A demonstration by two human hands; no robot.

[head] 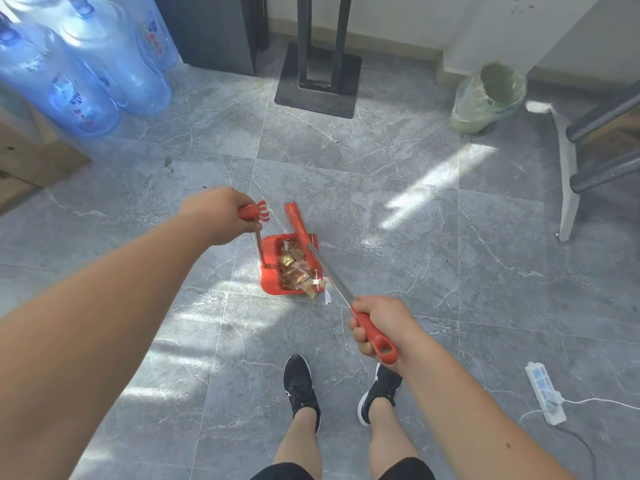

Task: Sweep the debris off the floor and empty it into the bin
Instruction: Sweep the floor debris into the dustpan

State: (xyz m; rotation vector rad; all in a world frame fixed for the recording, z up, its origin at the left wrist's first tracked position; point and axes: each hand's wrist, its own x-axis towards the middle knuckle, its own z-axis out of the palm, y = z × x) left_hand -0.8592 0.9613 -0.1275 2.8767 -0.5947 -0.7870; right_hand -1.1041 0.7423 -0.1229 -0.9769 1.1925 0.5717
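A red dustpan (272, 275) sits on the grey tiled floor in front of my feet, filled with brown and white scraps of debris (296, 270). My left hand (216, 211) grips the red top of the dustpan's upright handle. My right hand (375, 323) grips the red end of the broom's metal handle; the red broom head (294, 220) lies at the far edge of the pan. A few scraps and a white piece (327, 297) lie on the floor at the pan's near right corner. The bin (485, 98), lined with a clear bag, stands at the far right.
Several blue water jugs (86, 64) stand at the far left beside cardboard boxes (31, 161). A black stand base (317, 84) is straight ahead. A white chair leg (568, 188) is at the right, and a white power strip (545, 393) with its cable lies near my right foot.
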